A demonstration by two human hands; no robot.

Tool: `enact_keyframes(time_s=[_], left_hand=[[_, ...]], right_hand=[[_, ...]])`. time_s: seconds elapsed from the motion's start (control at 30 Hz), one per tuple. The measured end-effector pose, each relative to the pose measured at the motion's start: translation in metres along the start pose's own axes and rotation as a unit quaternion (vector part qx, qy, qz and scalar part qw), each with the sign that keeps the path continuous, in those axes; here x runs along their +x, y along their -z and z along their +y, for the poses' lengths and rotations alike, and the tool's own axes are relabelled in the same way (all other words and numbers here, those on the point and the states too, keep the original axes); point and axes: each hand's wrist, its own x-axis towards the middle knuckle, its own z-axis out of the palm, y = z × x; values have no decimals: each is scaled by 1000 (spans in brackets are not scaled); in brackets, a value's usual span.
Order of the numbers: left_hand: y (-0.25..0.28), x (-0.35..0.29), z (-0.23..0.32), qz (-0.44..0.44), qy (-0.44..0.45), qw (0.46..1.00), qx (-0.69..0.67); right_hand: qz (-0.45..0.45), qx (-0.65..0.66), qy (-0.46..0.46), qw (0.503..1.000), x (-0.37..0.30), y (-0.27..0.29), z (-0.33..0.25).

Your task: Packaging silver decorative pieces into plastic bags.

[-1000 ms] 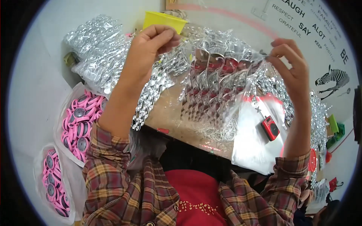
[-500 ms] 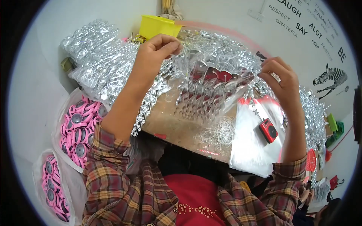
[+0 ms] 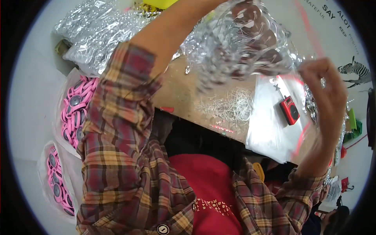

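Observation:
My left forearm (image 3: 178, 29) reaches up and to the right. Its hand lies past the upper edge of the picture. A clear plastic bag of shiny silver pieces with rounded ends (image 3: 254, 37) hangs near that edge, smeared by motion; some pieces look dark red. To the bag's right is my right hand (image 3: 327, 84), raised and blurred. Its fingers look bent, but whether they hold the bag's edge cannot be made out. Below the bag, a tangle of thin white strands (image 3: 235, 105) rests on the brown tabletop (image 3: 178, 90).
Flat clear bags (image 3: 268, 129) lie at the table's right, with a small red radio (image 3: 290, 110) on them. Silver-wrapped bundles (image 3: 94, 35) are heaped at the far left. Two white sacks hold pink ring-shaped pieces (image 3: 74, 103). A yellow bin (image 3: 160, 3) stands at the back.
The bag has risen and swung away from the tabletop. My left hand has gone up and right, out of view; my right hand has moved right. The view has shifted too.

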Motion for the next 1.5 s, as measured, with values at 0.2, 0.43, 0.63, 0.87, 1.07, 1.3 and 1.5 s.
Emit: enact_keyframes(time_s=[0.2,0.43,0.63,0.87,1.07,1.3,1.5], left_hand=[[-141,-49,-50,-330,1,924,192],[-134,-205,-69,-438,1,877,198],[-27,-299,30,-148,477,855,142],[-64,-385,25,11,668,722,-181],[-75,-397,8,27,624,749,-221],[-77,-391,14,28,623,760,-180],[-76,-394,15,7,615,780,-116]], right_hand=[[-107,361,-221,900,-109,-111,25],[-321,485,-325,746,-193,-197,30],[-306,382,-247,836,-208,-143,71],[-175,121,-102,972,-179,-176,79],[-153,55,-19,987,-175,-199,83],[-182,12,42,982,-172,-209,84],[-178,42,54,982,-173,-217,79]])
